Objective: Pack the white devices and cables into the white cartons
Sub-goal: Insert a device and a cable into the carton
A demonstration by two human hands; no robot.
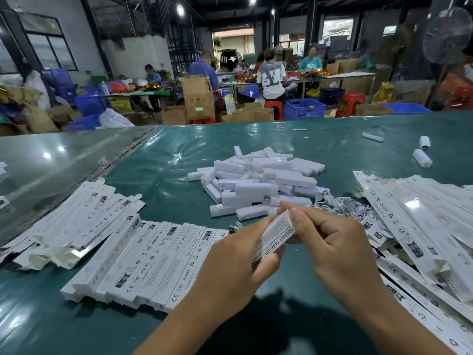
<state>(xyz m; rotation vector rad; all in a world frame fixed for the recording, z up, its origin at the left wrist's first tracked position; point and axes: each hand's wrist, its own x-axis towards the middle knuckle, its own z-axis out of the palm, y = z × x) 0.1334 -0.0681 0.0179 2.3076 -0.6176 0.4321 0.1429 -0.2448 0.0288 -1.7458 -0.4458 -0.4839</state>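
Both my hands hold one long white carton with black print, tilted above the green table. My left hand grips its lower end, and my right hand pinches its upper end with thumb and fingers. Just beyond lies a heap of white devices. A tangle of white cables sits to the right of that heap. A row of cartons lies side by side at the left, with a looser pile further left. Flat cartons are stacked at the right.
A few stray white devices lie at the far right of the table. A short cable end pokes out beside my left hand. Beyond the table, people sit at benches among cardboard boxes and blue crates.
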